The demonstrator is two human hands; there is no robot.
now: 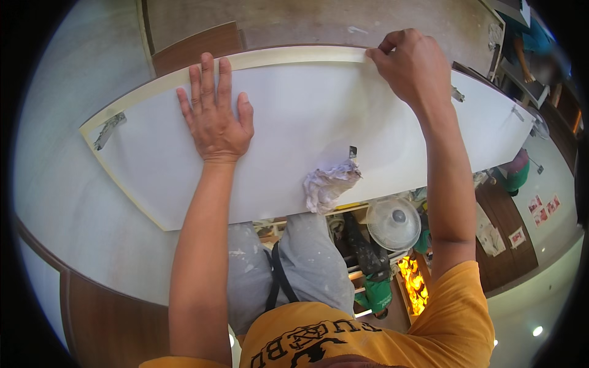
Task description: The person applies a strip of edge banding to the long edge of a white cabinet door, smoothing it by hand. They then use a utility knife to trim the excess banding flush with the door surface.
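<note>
A large white panel (294, 122) lies before me, with a strip of pale cream masking tape (294, 56) along its far edge. More of the tape runs down the panel's left end. My left hand (216, 116) rests flat on the panel with its fingers spread, fingertips reaching onto the tape. At the far edge, to the right, my right hand (414, 64) is closed in a pinch, thumb and forefinger on the tape. Whether a tape roll sits behind those fingers is hidden.
A crumpled whitish cloth (331, 184) lies near the panel's front edge, beside a small dark piece (353, 151). A grey metal fitting (109, 130) is at the left end. Below stand a round fan (394, 224) and a person in green (375, 294). Another person (529, 49) works at far right.
</note>
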